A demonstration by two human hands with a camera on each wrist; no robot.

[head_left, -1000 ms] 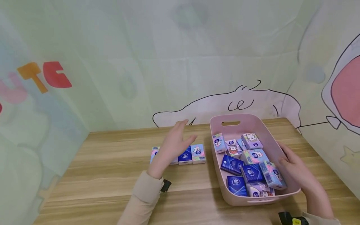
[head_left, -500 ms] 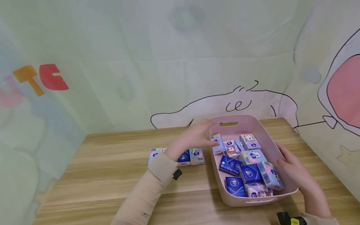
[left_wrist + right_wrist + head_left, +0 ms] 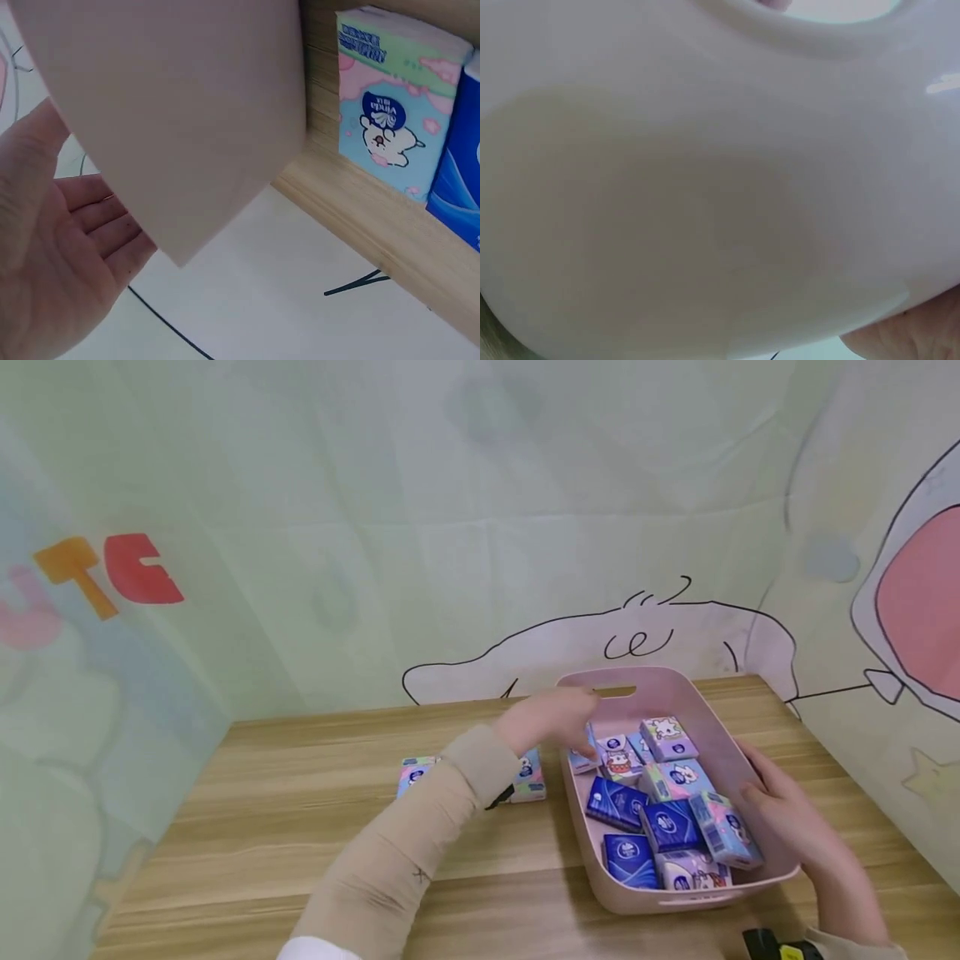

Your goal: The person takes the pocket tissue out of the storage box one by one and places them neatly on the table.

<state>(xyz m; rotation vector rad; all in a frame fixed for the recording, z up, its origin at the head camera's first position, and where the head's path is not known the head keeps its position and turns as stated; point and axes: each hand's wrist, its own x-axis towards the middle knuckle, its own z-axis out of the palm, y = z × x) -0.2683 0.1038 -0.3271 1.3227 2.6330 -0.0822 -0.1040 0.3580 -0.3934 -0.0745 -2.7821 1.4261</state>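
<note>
A pink plastic basket point(image 3: 652, 681) stands on the table with several small packs of tissues, some plain blue point(image 3: 670, 825), others pastel with cartoon animals point(image 3: 678, 777). My left hand point(image 3: 551, 718) reaches over its far left rim, partly covering a pastel tissue pack point(image 3: 583, 758). In the left wrist view the left hand's fingers point(image 3: 109, 217) stand apart from the thumb, their tips hidden behind the basket wall point(image 3: 180, 120). My right hand point(image 3: 795, 814) grips the basket's right rim; in the right wrist view, part of that hand point(image 3: 915, 337) shows beside the wall.
Left of the basket, a row of tissue packs lies on the wooden table point(image 3: 285, 827), partly behind the left sleeve point(image 3: 405, 827); a pastel pack point(image 3: 397, 105) and a blue pack point(image 3: 461, 172) show in the left wrist view. A printed backdrop point(image 3: 337, 552) rises behind the table.
My left hand has moved right, from above the row of tissue packs to over the basket's far left corner. The right hand stays at the rim and the basket has not moved.
</note>
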